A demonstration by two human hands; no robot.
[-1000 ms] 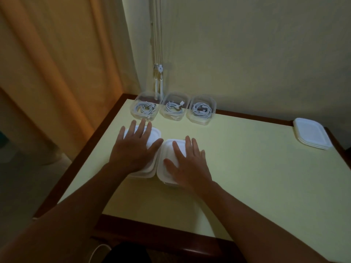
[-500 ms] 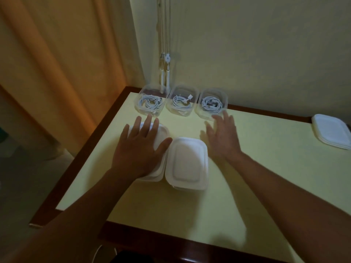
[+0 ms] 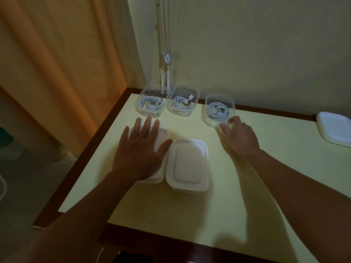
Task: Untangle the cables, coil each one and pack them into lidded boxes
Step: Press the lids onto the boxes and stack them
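Cable box point(image 3: 218, 98) near far table edge point(image 3: 269, 112), right grip point(image 3: 241, 138) pinching rim, left grip point(image 3: 138, 155) flat on lid point(image 3: 161, 137)

Along the table's point(image 3: 247, 186) far edge sit two clear open boxes point(image 3: 139, 109) side by side and a third box point(image 3: 219, 98) apart. Each holds a coiled white cable point(image 3: 150, 104). Two lidded boxes point(image 3: 188, 164) touch mid-table.

Three open boxes point(image 3: 196, 95), each holding a coiled cable point(image 3: 181, 102), stand in a row at the tabletop's point(image 3: 247, 186) rear, two lidded boxes point(image 3: 188, 164) side by side before them, stacked lids point(image 3: 336, 130) far right.
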